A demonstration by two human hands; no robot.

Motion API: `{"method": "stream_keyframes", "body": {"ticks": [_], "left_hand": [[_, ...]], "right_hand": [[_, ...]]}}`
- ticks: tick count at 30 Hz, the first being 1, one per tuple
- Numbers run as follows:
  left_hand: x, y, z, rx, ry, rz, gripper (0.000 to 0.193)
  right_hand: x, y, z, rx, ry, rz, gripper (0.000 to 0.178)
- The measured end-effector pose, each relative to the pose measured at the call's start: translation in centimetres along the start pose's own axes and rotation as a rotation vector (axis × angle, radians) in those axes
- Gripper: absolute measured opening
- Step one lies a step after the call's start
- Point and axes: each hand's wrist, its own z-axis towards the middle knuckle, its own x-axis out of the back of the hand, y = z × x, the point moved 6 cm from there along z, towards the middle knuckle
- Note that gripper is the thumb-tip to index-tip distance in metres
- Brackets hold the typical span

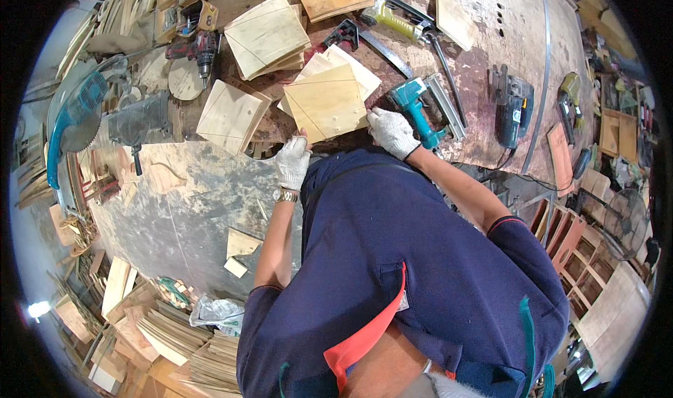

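A thin square wooden board (324,105) with a pencil line across it is held at the near edge of the workbench. My left hand (293,161), in a white glove with bare fingertips, pinches its near left corner. At the near right corner my right hand (393,132), gloved the same way, grips the edge; its fingers are partly hidden. Paler boards (361,69) lie beneath and beyond this one. A stack of similar boards (263,33) is at the far left, and another stack (230,118) lies closer, left of my hands. Right of my right hand rests a teal nail gun (419,114).
A corded black power tool (514,107) lies on the bench (484,69) at the right. A red-and-black drill (203,53) and a teal circular saw (87,107) are at the left. Beyond the nail gun lies a yellow-green-handled tool (399,23). Wood offcuts (242,244) lie on the floor.
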Motion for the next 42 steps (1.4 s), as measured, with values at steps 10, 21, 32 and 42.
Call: {"method": "stream_keyframes", "body": {"ticks": [10, 21, 32, 42], "left_hand": [[-0.3, -0.4, 0.2, -0.054, -0.079, 0.026, 0.04], [0.6, 0.4, 0.1, -0.05, 0.036, -0.016, 0.056], [-3.2, -2.9, 0.9, 0.726, -0.206, -0.949, 0.052], [-1.4, -1.0, 1.7, 0.614, -0.164, -0.62, 0.039]], "right_hand": [[1.0, 0.5, 0.0, -0.016, -0.007, 0.172, 0.02], [1.4, 0.3, 0.2, -0.046, -0.047, 0.042, 0.031], [5.1, 6.4, -5.7, -0.619, 0.194, -0.153, 0.068], [12.6, 1.1, -3.4, -0.647, 0.179, 0.083, 0.081]]}}
